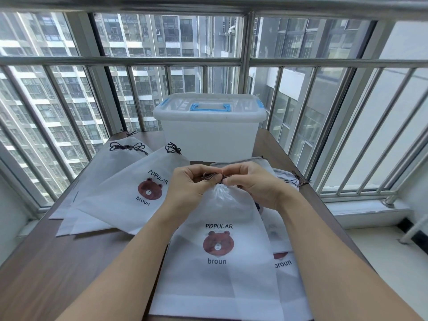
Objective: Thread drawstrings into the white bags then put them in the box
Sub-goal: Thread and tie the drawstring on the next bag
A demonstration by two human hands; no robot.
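A white bag (217,269) printed with a brown bear and "POPULAR broun" lies in front of me, its top gathered into a bunch. My left hand (188,185) and my right hand (252,184) meet above that gathered top, both pinching the dark brown drawstring (212,175) between fingertips. Behind the hands stands the translucent white box (209,137) with a lid and blue handle, shut.
A pile of white bags (120,193) with knotted dark strings lies at the left of the brown table (58,262). More bags (281,242) sit under and right of the held one. A metal railing and window run close behind and to the right.
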